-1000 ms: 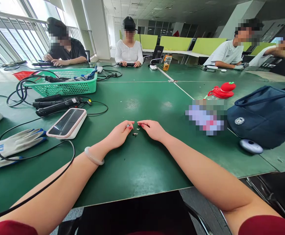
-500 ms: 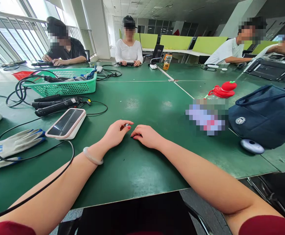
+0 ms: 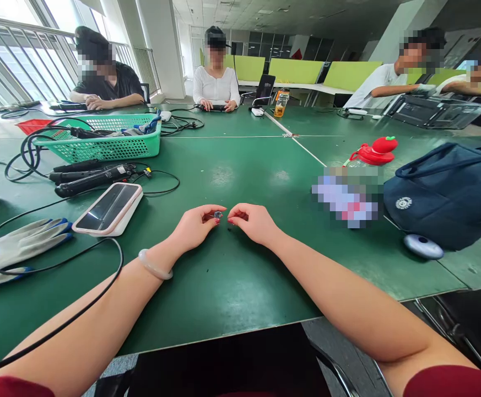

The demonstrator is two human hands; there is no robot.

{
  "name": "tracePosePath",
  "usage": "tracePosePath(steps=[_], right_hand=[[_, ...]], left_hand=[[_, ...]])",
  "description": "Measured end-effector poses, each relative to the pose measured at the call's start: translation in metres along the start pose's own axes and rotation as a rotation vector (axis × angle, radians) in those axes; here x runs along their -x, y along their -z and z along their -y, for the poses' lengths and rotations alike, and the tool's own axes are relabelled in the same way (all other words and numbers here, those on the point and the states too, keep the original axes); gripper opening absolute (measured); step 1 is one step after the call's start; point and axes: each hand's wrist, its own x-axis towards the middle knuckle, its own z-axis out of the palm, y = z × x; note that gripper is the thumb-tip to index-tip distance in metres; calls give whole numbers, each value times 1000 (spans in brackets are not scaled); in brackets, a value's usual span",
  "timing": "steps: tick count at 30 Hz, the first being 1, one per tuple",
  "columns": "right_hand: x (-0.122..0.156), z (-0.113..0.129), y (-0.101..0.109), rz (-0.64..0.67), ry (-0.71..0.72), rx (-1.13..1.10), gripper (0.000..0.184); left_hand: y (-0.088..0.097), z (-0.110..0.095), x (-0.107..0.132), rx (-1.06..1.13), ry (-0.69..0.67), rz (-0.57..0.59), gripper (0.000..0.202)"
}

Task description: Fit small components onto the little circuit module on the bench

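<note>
Lime desk partitions (image 3: 296, 73) show an office.

We cannot identify the tiny grey piece (image 3: 218, 214) in the left hand (image 3: 193, 227). Our view crops the white-and-blue fabric glove (image 3: 25, 241).

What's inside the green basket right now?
A dark item and a blue-and-grey bundle show over the near rim of the green basket. The near wall hides the bottom.
</note>
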Motion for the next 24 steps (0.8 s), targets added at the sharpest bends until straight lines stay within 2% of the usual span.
tracePosePath(steps=[4, 8, 13, 18, 24], right_hand=[[0, 1, -2, -10, -66, -104, 18], [-1, 1, -4, 17, -149, -225, 13], [-1, 1, -6, 11, -159, -334, 14], [1, 2, -8, -40, -74, -259, 18], [1, 2, -6, -87, -98, -180, 26]], left_hand=[[-1, 0, 0, 6, -22, 21, 38], [-2, -3, 1, 30, -42, 44, 40], [-1, -10, 4, 91, -28, 83, 40], [-1, -13, 5, 37, -34, 60, 40], [0, -11, 5, 16, -38, 39, 39]])
